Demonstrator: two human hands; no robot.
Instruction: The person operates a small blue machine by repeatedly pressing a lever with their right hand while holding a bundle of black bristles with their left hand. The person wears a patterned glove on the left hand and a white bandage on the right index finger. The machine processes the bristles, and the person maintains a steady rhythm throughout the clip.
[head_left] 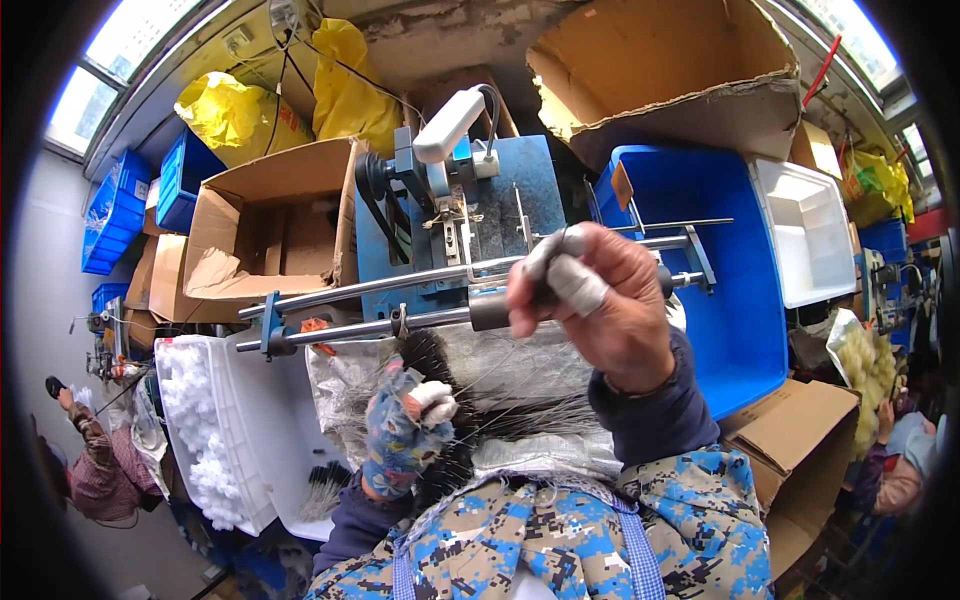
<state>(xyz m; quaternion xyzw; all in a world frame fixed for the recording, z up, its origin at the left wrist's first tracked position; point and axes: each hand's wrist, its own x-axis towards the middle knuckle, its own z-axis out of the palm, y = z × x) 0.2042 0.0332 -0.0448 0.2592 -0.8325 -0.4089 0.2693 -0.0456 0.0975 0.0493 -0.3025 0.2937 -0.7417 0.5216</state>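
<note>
My right hand (610, 305) is raised over the metal rods of a small bench machine (500, 215), its fingers curled into a pinch. White tape wraps some of its fingers; something dark shows between them, too hidden to name. Lower left, my left hand (410, 425), in a flowered cloth glove with white-wrapped fingertips, is closed beside a heap of black-bristled brushes (460, 470). What it grips is hidden. Thin wire stems (530, 420) fan out from the heap across a pale silvery sheet (500, 365) on my lap side of the machine.
Left stand an open cardboard box (215, 235) and a white bin (260, 440) beside white fluffy brushes (200, 440). A blue tub (725, 290), white tray (808, 230) and large carton (690, 130) are to the right. Two steel rods (370, 290) cross the machine's front. Other people sit at both sides.
</note>
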